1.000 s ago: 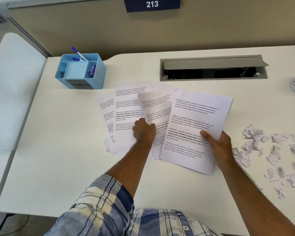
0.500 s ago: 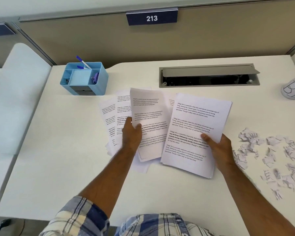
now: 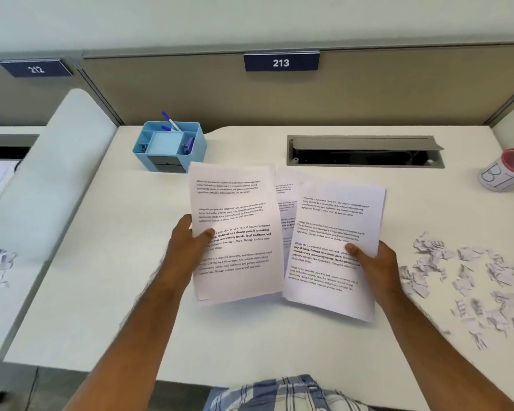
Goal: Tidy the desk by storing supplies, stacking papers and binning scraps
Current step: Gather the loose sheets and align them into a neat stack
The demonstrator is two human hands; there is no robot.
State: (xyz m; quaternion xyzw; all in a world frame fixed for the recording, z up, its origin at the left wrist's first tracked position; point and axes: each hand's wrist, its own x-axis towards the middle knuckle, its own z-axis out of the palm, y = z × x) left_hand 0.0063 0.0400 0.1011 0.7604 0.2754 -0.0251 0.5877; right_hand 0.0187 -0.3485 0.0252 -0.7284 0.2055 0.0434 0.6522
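The left hand (image 3: pixel 190 247) now grips a lifted batch of printed sheets (image 3: pixel 235 232) by its left edge, thumb on top — a second ago these pages lay fanned on the desk (image 3: pixel 101 292) under that hand. The right hand (image 3: pixel 374 262) keeps its pinch on the second batch (image 3: pixel 339 247), thumb pressed on the text, lower edge near the desk. One or two loose sheets (image 3: pixel 285 203) show between the two batches; whether they rest on the desk cannot be told. Judgement: gathering is nearly complete, and merging the batches into one stack comes next. Outstanding — torn scraps (image 3: pixel 472 277) lie scattered to the right, unbinned; the cup marked as a bin (image 3: pixel 499 176) stands at far right. The blue organiser (image 3: pixel 169 146) holds pens.
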